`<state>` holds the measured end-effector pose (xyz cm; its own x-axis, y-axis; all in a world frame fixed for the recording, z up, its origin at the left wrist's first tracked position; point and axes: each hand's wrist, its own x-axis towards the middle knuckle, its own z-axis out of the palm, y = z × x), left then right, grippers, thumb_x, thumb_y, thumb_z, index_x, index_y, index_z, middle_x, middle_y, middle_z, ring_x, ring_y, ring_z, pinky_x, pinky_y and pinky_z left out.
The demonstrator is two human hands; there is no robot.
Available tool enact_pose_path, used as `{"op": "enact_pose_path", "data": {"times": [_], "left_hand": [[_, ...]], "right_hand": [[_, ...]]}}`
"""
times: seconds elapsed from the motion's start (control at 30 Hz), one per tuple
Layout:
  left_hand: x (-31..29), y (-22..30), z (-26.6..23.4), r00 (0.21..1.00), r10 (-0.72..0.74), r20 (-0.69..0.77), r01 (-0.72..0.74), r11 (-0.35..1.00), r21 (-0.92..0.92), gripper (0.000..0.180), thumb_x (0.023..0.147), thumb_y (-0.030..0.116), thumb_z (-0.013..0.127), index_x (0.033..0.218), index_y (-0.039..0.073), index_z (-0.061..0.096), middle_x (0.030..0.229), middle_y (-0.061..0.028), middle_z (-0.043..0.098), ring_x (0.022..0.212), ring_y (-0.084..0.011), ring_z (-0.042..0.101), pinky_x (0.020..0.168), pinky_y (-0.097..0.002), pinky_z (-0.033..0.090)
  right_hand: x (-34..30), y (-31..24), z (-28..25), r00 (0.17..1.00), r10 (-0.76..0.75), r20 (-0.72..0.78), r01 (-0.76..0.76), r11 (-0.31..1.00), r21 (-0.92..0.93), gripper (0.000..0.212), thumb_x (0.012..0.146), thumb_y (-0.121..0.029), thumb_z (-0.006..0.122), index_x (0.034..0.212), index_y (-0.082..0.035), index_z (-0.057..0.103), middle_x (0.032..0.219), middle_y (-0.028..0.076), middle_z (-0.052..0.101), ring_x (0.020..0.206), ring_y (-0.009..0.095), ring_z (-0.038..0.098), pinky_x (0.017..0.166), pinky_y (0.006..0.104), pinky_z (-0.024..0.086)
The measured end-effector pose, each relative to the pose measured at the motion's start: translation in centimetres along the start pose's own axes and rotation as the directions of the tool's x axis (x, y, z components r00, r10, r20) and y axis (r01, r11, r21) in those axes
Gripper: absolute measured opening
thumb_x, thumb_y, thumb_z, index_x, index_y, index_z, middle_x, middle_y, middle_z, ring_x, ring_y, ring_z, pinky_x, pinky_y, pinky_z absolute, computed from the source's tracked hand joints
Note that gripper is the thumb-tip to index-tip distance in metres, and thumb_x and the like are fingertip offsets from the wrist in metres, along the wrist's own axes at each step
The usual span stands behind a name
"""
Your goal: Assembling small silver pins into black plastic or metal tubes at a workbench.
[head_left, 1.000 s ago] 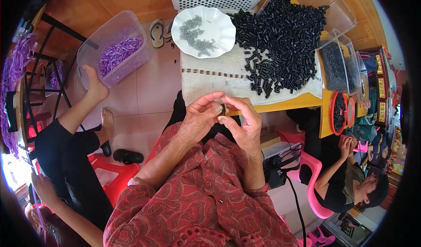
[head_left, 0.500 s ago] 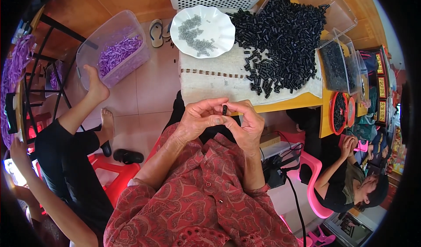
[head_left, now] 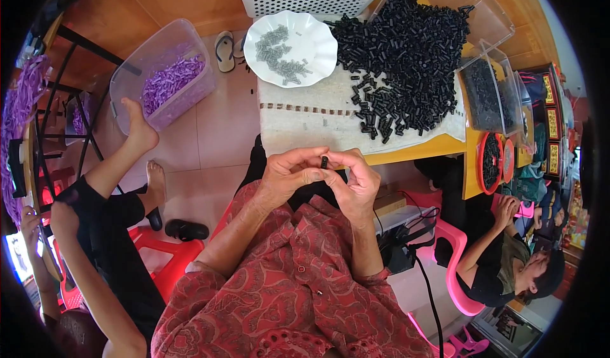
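Note:
A small black plastic piece (head_left: 324, 162) is pinched upright between my two hands, just in front of the table's near edge. My left hand (head_left: 289, 174) closes on it from the left with thumb and fingers. From the other side, my right hand (head_left: 356, 179) grips it with thumb and index finger. Beyond them a heap of similar black pieces (head_left: 406, 72) spreads over a white cloth (head_left: 298, 129). At the cloth's far left rests a white scalloped plate (head_left: 324, 50) with small clear pieces (head_left: 279, 56) on it.
A white perforated basket (head_left: 305, 3) of black pieces stands behind the plate. Clear bins (head_left: 492, 91) and a red round tray (head_left: 484, 183) are at the right. On the left are a tub of purple pieces (head_left: 171, 81) and a seated person (head_left: 105, 250). Another person (head_left: 502, 250) sits right.
My hands stay almost in place, still pinching the black piece. The person at the left has shifted their arms and raised a knee or elbow near the table there.

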<state>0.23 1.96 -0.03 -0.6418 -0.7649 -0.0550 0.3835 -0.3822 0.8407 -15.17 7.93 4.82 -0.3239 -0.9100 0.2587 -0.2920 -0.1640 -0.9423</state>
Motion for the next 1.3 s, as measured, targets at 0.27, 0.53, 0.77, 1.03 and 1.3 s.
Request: {"op": "enact_pose_path", "data": {"times": [0.27,0.53,0.77,1.03,1.3], "left_hand": [[0.9,0.7,1.1,0.996,-0.016,-0.092,0.007,0.995,-0.097,0.040,0.095,0.000,0.062,0.135,0.002,0.058,0.102,-0.0070,0.068,0.096,-0.0151,0.066,0.085,-0.0283,0.057],[2.7,2.3,-0.3,0.954,-0.071,-0.291,0.068,0.997,-0.022,0.030,0.096,0.003,0.061,0.125,-0.001,0.063,0.103,-0.0096,0.071,0.086,-0.0142,0.068,0.078,-0.0286,0.058],[11.5,9.1,-1.3,0.930,0.111,-0.350,-0.029,0.972,0.232,0.031,0.094,0.007,0.063,0.123,-0.006,0.062,0.099,-0.0131,0.071,0.079,-0.0164,0.068,0.077,-0.0313,0.059],[26.1,17.6,-4.5,0.873,0.337,-0.352,-0.281,0.938,0.202,0.032,0.092,0.006,0.066,0.116,-0.014,0.060,0.086,-0.0159,0.066,0.074,-0.0229,0.068,0.070,-0.0352,0.062],[21.1,15.6,-3.4,0.885,0.272,-0.378,-0.219,0.960,0.177,0.028,0.094,0.011,0.067,0.110,-0.012,0.063,0.091,-0.0144,0.067,0.073,-0.0202,0.067,0.072,-0.0341,0.061]], "right_hand": [[1.2,-1.0,0.4,0.993,-0.099,0.059,0.108,0.978,-0.178,0.040,0.074,0.007,0.076,0.112,0.000,0.067,0.098,0.011,0.069,0.086,0.023,0.064,0.075,0.0314,0.053],[1.4,-0.7,0.5,0.997,-0.069,0.044,0.077,0.973,-0.219,0.044,0.075,0.008,0.074,0.117,0.000,0.066,0.104,0.013,0.069,0.093,0.028,0.065,0.080,0.0355,0.054],[0.5,-0.3,-0.1,0.998,-0.003,0.059,0.015,0.980,-0.201,0.033,0.080,0.007,0.071,0.112,0.000,0.068,0.100,0.012,0.070,0.086,0.021,0.066,0.077,0.0294,0.054],[-0.7,0.3,0.9,0.994,-0.010,0.109,0.036,0.968,-0.247,0.022,0.084,0.005,0.069,0.105,0.000,0.069,0.092,0.011,0.070,0.081,0.022,0.065,0.071,0.0304,0.053],[-0.8,0.7,0.8,0.998,-0.041,0.056,0.057,0.949,-0.310,0.017,0.084,0.004,0.070,0.101,-0.001,0.069,0.091,0.013,0.069,0.078,0.024,0.067,0.068,0.0313,0.053]]}}
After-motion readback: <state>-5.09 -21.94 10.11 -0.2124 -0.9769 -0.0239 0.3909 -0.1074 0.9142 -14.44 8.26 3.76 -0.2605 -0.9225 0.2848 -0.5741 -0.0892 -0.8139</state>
